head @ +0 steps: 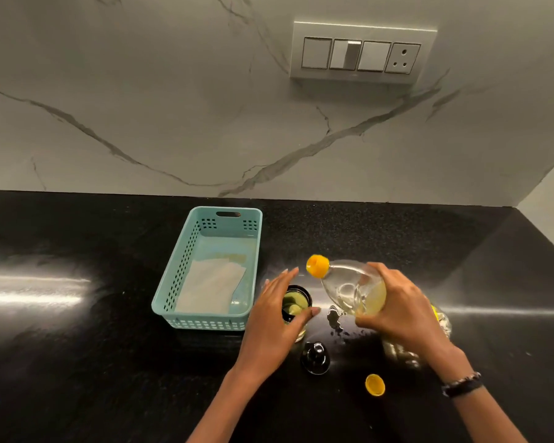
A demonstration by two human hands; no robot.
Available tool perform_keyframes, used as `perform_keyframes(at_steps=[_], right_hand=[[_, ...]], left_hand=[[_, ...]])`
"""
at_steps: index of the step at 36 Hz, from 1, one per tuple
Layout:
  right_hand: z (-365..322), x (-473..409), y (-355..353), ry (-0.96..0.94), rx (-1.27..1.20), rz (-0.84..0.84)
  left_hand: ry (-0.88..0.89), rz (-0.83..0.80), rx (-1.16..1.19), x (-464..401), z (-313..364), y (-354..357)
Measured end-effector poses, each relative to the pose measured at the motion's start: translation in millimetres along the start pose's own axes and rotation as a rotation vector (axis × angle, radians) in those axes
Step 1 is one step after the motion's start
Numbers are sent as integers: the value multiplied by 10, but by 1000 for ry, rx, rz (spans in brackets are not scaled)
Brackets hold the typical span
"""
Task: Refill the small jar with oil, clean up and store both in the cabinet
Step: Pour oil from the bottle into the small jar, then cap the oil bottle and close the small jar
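Right hand (400, 311) fingers grasping tilted clear plastic oil bottle (352, 289), yellow spout above small dark-rimmed glass jar (293, 303), left hand (275, 311) fingers wrapped round jar on black surface (77, 346), teal plastic basket (173, 302) just beside

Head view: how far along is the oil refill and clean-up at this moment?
Done: the black jar lid and the yellow bottle cap lie off on the countertop. In hand: the right hand tilts the oil bottle toward the small jar, which the left hand steadies. Left: finish filling, wipe the spilled oil, close both, store them.
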State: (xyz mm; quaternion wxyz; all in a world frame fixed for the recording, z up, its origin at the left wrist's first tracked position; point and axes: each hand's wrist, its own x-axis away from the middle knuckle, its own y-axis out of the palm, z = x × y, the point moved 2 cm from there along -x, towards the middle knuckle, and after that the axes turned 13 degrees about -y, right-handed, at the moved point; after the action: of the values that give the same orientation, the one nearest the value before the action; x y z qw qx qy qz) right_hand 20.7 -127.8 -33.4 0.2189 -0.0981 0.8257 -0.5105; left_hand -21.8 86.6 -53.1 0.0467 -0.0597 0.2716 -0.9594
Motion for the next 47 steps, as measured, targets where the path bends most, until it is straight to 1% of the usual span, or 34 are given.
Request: perform_keyframes(at_steps=[3,6,12,18,25,34,39,43,45,47], right_hand=[[25,-50,-77,-5,-123,79],[-1,-103,-187,-32,-271,158],[-51,-175,-274,-59,-546,263],[49,-158,-101,29,-755,333],[176,-94,46,97,-819,352],[185,-56,53,77,-853,373],[231,-28,0,63,-917,286],[255,-4,-41,22,-873,201],[311,68,-46,47,-850,186],[358,151,-55,77,-826,195]], left_hand=[[73,30,43,-23,158,-46],[127,10,78,-42,330,-74],[154,-163,207,-77,580,18],[131,-257,283,-111,665,156],[81,-297,293,-148,631,283],[77,-316,290,-129,608,311],[57,-328,298,-117,598,352],[43,-332,311,-70,600,381],[20,-301,326,-15,583,404],[-27,-232,372,42,538,400]])
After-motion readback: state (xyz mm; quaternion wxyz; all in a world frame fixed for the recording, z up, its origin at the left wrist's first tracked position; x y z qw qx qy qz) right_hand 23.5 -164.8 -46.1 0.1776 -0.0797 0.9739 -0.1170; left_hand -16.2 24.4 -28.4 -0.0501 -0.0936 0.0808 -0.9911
